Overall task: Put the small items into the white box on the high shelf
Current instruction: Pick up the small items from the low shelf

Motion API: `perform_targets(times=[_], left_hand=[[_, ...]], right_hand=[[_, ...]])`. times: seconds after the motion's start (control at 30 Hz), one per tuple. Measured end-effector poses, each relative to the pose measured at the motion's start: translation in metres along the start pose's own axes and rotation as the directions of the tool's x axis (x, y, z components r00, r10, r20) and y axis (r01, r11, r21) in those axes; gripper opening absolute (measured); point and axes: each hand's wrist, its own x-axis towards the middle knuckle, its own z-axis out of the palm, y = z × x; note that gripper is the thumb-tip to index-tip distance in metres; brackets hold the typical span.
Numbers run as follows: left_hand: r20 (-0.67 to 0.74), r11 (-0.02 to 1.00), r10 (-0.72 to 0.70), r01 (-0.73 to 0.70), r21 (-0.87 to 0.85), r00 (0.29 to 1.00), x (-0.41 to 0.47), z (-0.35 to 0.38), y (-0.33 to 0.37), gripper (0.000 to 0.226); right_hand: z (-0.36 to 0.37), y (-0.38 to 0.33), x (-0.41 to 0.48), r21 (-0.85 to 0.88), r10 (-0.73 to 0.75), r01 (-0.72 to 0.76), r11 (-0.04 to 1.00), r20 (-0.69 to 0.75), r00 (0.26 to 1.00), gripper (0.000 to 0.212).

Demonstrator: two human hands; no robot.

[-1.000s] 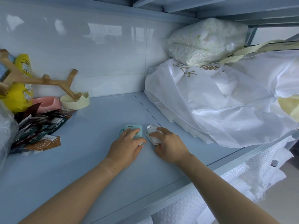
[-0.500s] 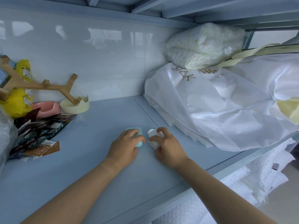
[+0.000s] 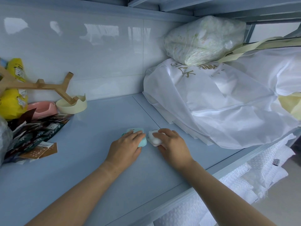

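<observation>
**Both hands on two small items, just left of the big white bag**

The large white fabric bag (image 3: 228, 111) with a zip fills the right end of the pale blue shelf (image 3: 97, 128) and hangs over its front edge. Just left of the bag's near corner, the left hand (image 3: 125, 148) lies over a small teal plastic case (image 3: 143, 142), fingers curled across its top. The right hand (image 3: 173, 144), nearer the bag, pinches a small white rounded item (image 3: 154, 140) between curled fingers and thumb. Both items sit on the shelf, almost touching each other. Bare shelf runs from the hands back to the glossy wall and forward to the front edge. Far left of the bag lie dark foil sachets (image 3: 37, 132), a cream bowl (image 3: 71, 106) and a wooden rack (image 3: 40, 85). On top of the bag rests a clear plastic pack (image 3: 203, 41), close under the beams
</observation>
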Motion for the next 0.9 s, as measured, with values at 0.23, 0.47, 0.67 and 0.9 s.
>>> perform_targets(times=[0.23, 0.47, 0.67, 0.9], left_hand=[[-0.088, 0.980, 0.144, -0.130, 0.148, 0.986, -0.013, -0.005, 0.010, 0.045], [-0.155, 0.965, 0.194, -0.161, 0.205, 0.969, -0.024, -0.010, 0.032, 0.044], [-0.279, 0.985, 0.137, -0.100, 0.142, 0.950, -0.025, -0.034, 0.075, 0.034], [-0.322, 0.988, 0.138, -0.152, -0.018, 0.936, -0.019, -0.046, 0.182, 0.040]], right_hand=[[-0.002, -0.004, -0.012, -0.001, 0.002, -0.002, 1.000, -0.089, 0.996, 0.024], [-0.019, -0.005, -0.030, 0.036, -0.062, 0.068, 0.997, -0.158, 0.985, 0.031], [-0.066, 0.000, -0.054, 0.030, -0.104, 0.115, 0.993, -0.249, 0.963, 0.030], [-0.149, 0.036, -0.115, -0.036, -0.070, 0.061, 0.997, -0.367, 0.927, 0.033]])
